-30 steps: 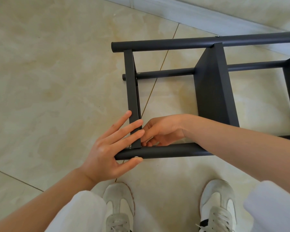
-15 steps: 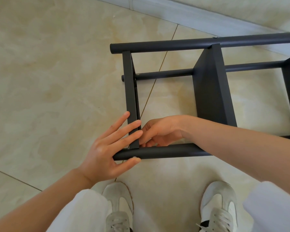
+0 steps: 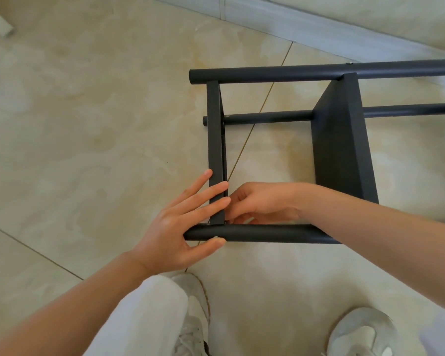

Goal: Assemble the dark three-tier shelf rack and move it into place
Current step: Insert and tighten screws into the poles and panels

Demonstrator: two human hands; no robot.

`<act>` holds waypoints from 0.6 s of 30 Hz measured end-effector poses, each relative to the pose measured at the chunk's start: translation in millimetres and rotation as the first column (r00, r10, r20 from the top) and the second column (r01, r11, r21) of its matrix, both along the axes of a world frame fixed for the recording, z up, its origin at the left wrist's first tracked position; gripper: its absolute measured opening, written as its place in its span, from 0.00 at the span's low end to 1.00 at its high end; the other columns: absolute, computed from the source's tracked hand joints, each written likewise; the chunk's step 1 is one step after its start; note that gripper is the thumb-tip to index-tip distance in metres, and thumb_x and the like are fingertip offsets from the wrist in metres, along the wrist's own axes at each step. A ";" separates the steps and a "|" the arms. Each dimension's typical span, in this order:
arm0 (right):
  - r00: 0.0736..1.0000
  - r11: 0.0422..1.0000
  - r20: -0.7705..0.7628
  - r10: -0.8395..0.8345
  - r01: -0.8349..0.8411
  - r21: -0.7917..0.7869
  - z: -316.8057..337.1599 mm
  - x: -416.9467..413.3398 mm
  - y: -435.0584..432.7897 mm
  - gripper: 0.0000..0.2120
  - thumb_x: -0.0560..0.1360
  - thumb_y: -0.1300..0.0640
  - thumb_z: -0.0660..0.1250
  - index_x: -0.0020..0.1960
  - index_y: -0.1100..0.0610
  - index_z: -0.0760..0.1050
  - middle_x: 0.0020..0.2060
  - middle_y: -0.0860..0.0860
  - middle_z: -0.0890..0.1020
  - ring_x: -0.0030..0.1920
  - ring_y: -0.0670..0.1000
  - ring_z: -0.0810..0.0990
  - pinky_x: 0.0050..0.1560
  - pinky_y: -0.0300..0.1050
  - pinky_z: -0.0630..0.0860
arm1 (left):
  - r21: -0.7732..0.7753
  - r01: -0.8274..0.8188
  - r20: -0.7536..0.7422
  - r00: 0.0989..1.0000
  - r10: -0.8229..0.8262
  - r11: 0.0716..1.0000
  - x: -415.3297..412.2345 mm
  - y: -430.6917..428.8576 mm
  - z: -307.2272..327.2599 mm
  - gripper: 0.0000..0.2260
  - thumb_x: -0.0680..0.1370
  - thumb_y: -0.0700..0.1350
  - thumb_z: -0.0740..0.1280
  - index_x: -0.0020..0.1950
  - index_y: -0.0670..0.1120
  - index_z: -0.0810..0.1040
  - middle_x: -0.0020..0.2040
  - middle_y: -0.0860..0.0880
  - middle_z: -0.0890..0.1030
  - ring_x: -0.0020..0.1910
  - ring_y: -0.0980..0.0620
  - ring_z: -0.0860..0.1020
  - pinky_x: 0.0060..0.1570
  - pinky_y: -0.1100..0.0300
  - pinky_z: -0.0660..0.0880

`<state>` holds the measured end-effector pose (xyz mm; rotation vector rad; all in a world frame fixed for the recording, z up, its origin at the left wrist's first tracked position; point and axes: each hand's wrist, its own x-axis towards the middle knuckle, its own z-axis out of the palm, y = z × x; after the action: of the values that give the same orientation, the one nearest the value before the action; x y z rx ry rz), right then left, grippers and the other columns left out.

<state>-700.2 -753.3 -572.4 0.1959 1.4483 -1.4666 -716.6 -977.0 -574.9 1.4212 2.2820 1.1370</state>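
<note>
Rack: the dark rack [image 3: 342, 140] lies on its side on the tiled floor [image 3: 88, 124], and its long tubes run off to the right of both hands.
Left hand: the left hand [image 3: 175, 227] is spread, with straight fingers pressed flat across the near end of the end panel [image 3: 215, 137]. The thumb lies along the person's side of the near tube [image 3: 267, 233], just beside a silver screw head [image 3: 215, 237].
Right hand: the right hand [image 3: 262, 201] is inside the frame, just across the end panel from the left fingers. Its fingers curl in toward the corner where the panel meets the tube.
Right grip: the fingertips are hidden behind the panel edge. They may be pinching a nut or other small fastener, but I cannot tell.
Key relation: the joint sits between the two hands, with the screw head on the tube's outer face at the left thumb and the right fingers opposite it on the inner side.
Axes: the tube runs left to right, and the panel runs away from the person.
Nearer hand: the left is nearer the screw head, the right nearer the inner corner.
Step, as I judge it: fastening this corner, with the left hand holding the panel square.
</note>
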 end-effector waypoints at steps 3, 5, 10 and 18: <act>0.996 0.998 -0.081 0.046 -0.043 0.044 9.6 8.5 10.5 0.09 0.79 0.52 0.66 0.57 0.50 0.81 0.53 0.46 0.85 0.55 0.46 0.83 0.59 0.44 0.79 | -0.042 -0.020 0.009 1.000 0.020 0.999 1.8 -0.1 7.6 0.25 0.77 0.49 0.71 0.72 0.41 0.73 0.75 0.43 0.70 0.80 0.42 0.59 0.76 0.52 0.62; 0.982 0.992 -0.165 0.095 -0.080 0.095 21.4 16.9 21.0 0.09 0.80 0.50 0.65 0.58 0.45 0.80 0.52 0.41 0.84 0.54 0.41 0.82 0.56 0.39 0.78 | -0.056 -0.064 0.017 0.998 0.065 0.996 6.2 0.3 11.9 0.26 0.77 0.49 0.71 0.72 0.41 0.73 0.76 0.43 0.68 0.80 0.44 0.60 0.76 0.55 0.62; 0.922 0.966 -0.355 0.154 -0.066 0.248 44.2 39.7 36.4 0.08 0.80 0.48 0.65 0.55 0.38 0.79 0.50 0.33 0.82 0.49 0.34 0.80 0.45 0.27 0.75 | -0.063 -0.373 0.486 0.799 0.355 0.926 30.0 -3.6 13.5 0.43 0.71 0.43 0.78 0.81 0.56 0.59 0.77 0.61 0.66 0.75 0.60 0.66 0.69 0.63 0.69; 0.865 0.924 -0.448 0.224 -0.042 0.380 59.4 55.7 30.0 0.16 0.78 0.57 0.65 0.60 0.39 0.74 0.52 0.35 0.79 0.49 0.36 0.80 0.52 0.37 0.80 | -0.164 -0.502 0.855 0.358 0.377 0.849 49.2 9.8 1.5 0.41 0.67 0.57 0.75 0.77 0.64 0.61 0.73 0.66 0.70 0.70 0.68 0.70 0.54 0.75 0.73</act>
<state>-644.5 -723.2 -513.0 -0.0624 2.0986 -1.1664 -667.4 -967.2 -573.4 0.0083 1.7855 1.6569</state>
